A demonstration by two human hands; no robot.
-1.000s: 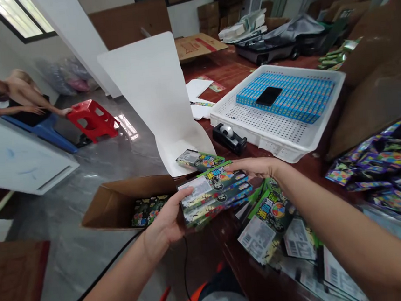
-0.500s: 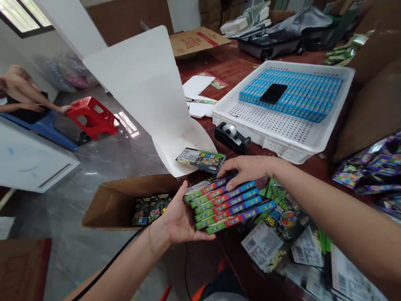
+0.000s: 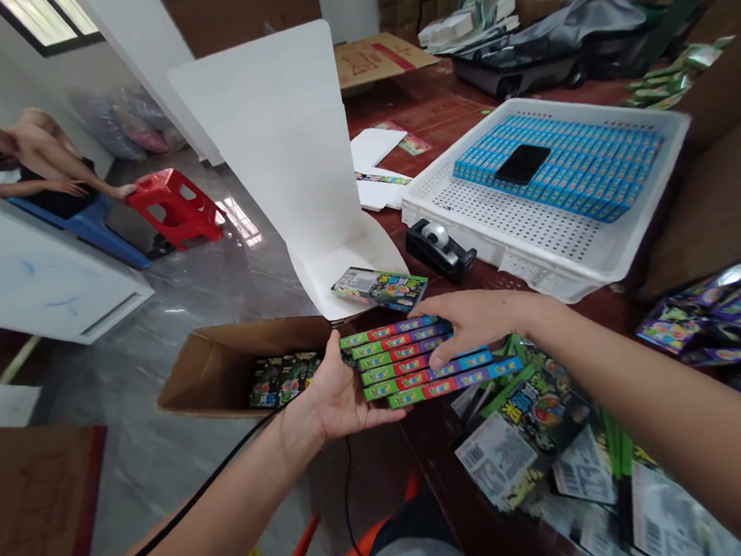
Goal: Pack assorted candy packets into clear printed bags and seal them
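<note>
A stack of several thin, colourful boxes [image 3: 397, 368], with green, red, purple and blue edges, is held between my two hands over the table's edge. My left hand [image 3: 338, 393] grips its left ends, thumb at the top and fingers underneath. From the right, my right hand [image 3: 478, 320] closes its fingers on the upper boxes. The lower boxes stick out further right than the upper ones. Just beyond lies a similar flat box [image 3: 381, 287] on a bent white sheet [image 3: 266, 123]. Below my right forearm are loose dark-and-green packets [image 3: 526, 429] with barcode labels.
An open carton [image 3: 203, 370] with dark packs stands left of my left hand. A black tape dispenser [image 3: 441, 250] sits by a white crate [image 3: 539, 276] holding blue boxes and a phone [image 3: 522, 163]. Purple packets [image 3: 723, 308] lie right. A seated person [image 3: 49, 159] is beside a red stool [image 3: 176, 208].
The view has shifted, so the surroundings sit further right. The stack looks more level, and my right hand's fingers have come further down over its upper boxes.
</note>
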